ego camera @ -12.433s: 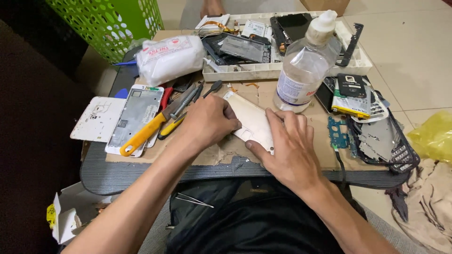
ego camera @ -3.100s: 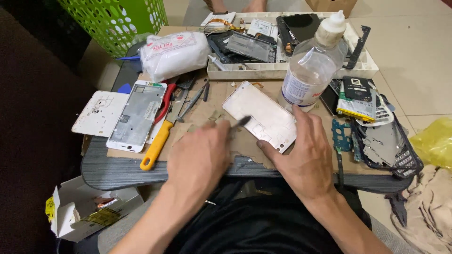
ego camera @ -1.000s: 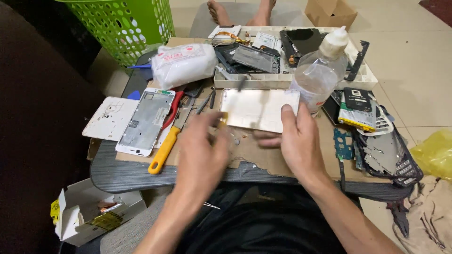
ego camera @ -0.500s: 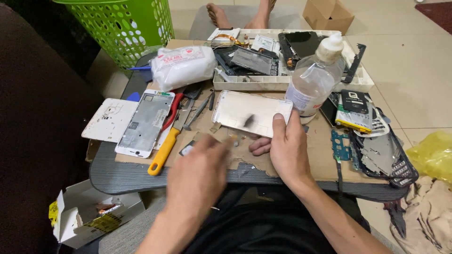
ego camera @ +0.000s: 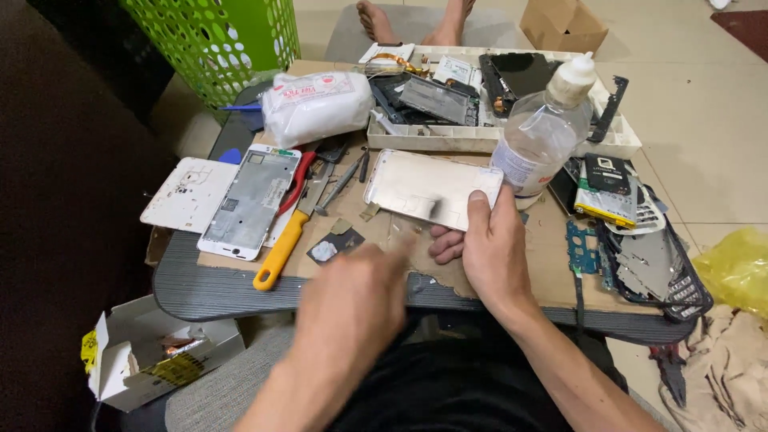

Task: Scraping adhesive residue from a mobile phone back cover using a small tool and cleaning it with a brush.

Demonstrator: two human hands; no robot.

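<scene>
My right hand (ego camera: 486,250) grips the near right edge of a pale metal phone back cover (ego camera: 424,189), thumb on top, fingers under it. The cover lies flat over the brown cardboard sheet (ego camera: 416,240) on the small dark table. My left hand (ego camera: 352,308) is blurred with motion near the table's front edge, fingers loosely curled, nothing visible in it. A small dark chip piece (ego camera: 334,245) lies just beyond its fingertips.
A white phone frame (ego camera: 250,200), white back panel (ego camera: 189,194), yellow-handled tool (ego camera: 284,246) and red-handled pliers (ego camera: 294,181) lie at left. Clear bottle (ego camera: 540,142), parts tray (ego camera: 496,138), white pack (ego camera: 317,104), circuit boards (ego camera: 632,240) stand behind and right. Green basket (ego camera: 216,40), small box (ego camera: 152,360).
My left hand has pulled back from the cover toward the table's front edge. My right hand keeps its hold on the cover, which has shifted slightly.
</scene>
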